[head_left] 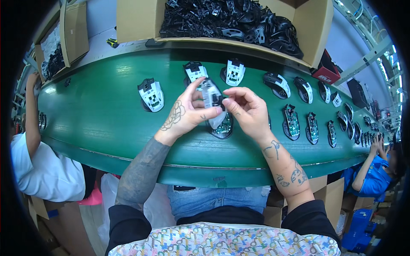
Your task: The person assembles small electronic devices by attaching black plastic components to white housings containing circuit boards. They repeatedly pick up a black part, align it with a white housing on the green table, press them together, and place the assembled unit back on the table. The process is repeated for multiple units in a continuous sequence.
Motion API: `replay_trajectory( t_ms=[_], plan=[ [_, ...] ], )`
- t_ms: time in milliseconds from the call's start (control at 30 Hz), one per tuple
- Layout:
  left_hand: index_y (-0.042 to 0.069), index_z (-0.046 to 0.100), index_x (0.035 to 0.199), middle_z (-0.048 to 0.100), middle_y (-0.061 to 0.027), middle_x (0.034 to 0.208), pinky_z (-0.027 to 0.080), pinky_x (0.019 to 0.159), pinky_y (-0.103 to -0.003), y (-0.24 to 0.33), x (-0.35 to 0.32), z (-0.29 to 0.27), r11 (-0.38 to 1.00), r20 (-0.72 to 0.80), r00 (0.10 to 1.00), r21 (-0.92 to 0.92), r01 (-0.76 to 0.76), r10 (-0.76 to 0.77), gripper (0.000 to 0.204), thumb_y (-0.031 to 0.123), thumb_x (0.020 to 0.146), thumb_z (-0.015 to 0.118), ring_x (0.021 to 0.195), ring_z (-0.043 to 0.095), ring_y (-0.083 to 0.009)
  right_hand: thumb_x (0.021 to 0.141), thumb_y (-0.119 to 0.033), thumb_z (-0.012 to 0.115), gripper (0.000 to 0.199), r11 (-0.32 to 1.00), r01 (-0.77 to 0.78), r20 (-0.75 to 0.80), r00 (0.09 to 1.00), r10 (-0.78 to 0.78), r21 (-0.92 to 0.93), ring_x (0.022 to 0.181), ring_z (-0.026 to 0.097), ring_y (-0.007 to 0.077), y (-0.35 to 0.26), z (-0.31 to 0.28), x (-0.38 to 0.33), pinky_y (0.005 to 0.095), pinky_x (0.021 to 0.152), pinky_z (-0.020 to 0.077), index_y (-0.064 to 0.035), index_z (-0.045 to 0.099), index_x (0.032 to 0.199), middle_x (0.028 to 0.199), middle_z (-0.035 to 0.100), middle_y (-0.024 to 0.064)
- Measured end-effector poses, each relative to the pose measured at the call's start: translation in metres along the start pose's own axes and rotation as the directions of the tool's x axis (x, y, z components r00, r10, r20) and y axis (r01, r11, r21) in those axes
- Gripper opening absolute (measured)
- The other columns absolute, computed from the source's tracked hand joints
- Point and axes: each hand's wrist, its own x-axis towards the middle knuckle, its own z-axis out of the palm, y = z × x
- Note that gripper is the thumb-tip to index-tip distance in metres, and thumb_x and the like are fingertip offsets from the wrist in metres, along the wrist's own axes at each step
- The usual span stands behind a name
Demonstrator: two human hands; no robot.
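Above the green work surface, my left hand (183, 112) grips a computer mouse top shell (209, 91), white inside with dark edges, tilted between thumb and fingers. My right hand (250, 112) is at the shell's right side, thumb and index finger closed together by a small black part (218, 100). Whether that part is loose or fixed to the shell is unclear, and what the right fingertips pinch is hidden. Below both hands lies a mouse base (223, 129) with an exposed green circuit board, partly covered by the shell.
White-and-black shells (152, 96) lie left and behind. Mouse bases with boards (291, 121) and black-sided shells (277, 85) spread rightward on the green conveyor belt (102, 106). Beyond stands a cardboard box (316, 30) of black parts. Co-workers sit left (51, 170) and right (371, 170).
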Motion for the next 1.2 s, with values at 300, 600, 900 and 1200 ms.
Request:
replay_trajectory(
  t_ms=[300, 600, 900, 1200],
  plan=[
    [-0.006, 0.031, 0.136, 0.061, -0.0143, 0.11, 0.045, 0.091, -0.032, -0.01, 0.012, -0.014, 0.957, -0.101, 0.989, -0.26, -0.128, 0.105, 0.071, 0.007, 0.078, 0.071, 0.101, 0.059, -0.0184, 0.082, -0.013, 0.06, 0.019, 0.451, 0.298, 0.074, 0.89, -0.45, -0.841, 0.085, 0.063, 0.0301, 0.005, -0.059, 0.161, 0.038, 0.076, 0.0507, -0.0043, 0.067, 0.097, 0.092, 0.065, 0.0151],
    [0.016, 0.029, 0.139, 0.051, -0.0087, 0.126, 0.041, 0.097, -0.046, -0.015, 0.018, -0.025, 0.749, 0.065, 0.997, -0.658, 0.08, -0.05, 0.061, 0.014, 0.088, 0.062, 0.116, 0.053, -0.0282, 0.082, -0.022, 0.061, 0.021, 0.038, 0.13, 0.133, 0.988, 0.084, -0.991, 0.095, 0.063, 0.0316, 0.014, -0.065, 0.237, 0.0407, 0.084, 0.0493, -0.0119, 0.067, 0.1, 0.099, 0.067, 0.0116],
    [0.007, 0.031, 0.136, 0.056, -0.0121, 0.116, 0.052, 0.088, -0.038, -0.016, 0.017, -0.026, 0.868, -0.028, 0.999, -0.495, -0.044, 0.035, 0.068, 0.002, 0.078, 0.066, 0.106, 0.059, -0.0237, 0.092, -0.022, 0.059, 0.026, 0.988, -0.129, -0.147, 0.979, 0.141, 0.088, 0.071, 0.066, 0.0145, -0.02, -0.034, 0.1, 0.0206, 0.051, 0.0497, -0.0046, 0.052, 0.11, 0.087, 0.066, 0.0084],
    [0.01, 0.031, 0.139, 0.058, -0.0052, 0.111, 0.047, 0.089, -0.037, -0.012, 0.011, -0.014, 0.891, -0.015, 1.0, -0.454, 0.005, -0.014, 0.063, 0.023, 0.086, 0.064, 0.106, 0.057, -0.0173, 0.089, -0.005, 0.06, 0.026, 0.821, -0.395, 0.132, 0.918, 0.375, 0.412, 0.085, 0.064, 0.0145, -0.01, -0.007, 0.0, 0.0246, 0.068, 0.0544, -0.0033, 0.05, 0.113, 0.094, 0.064, 0.0067]
  ],
)
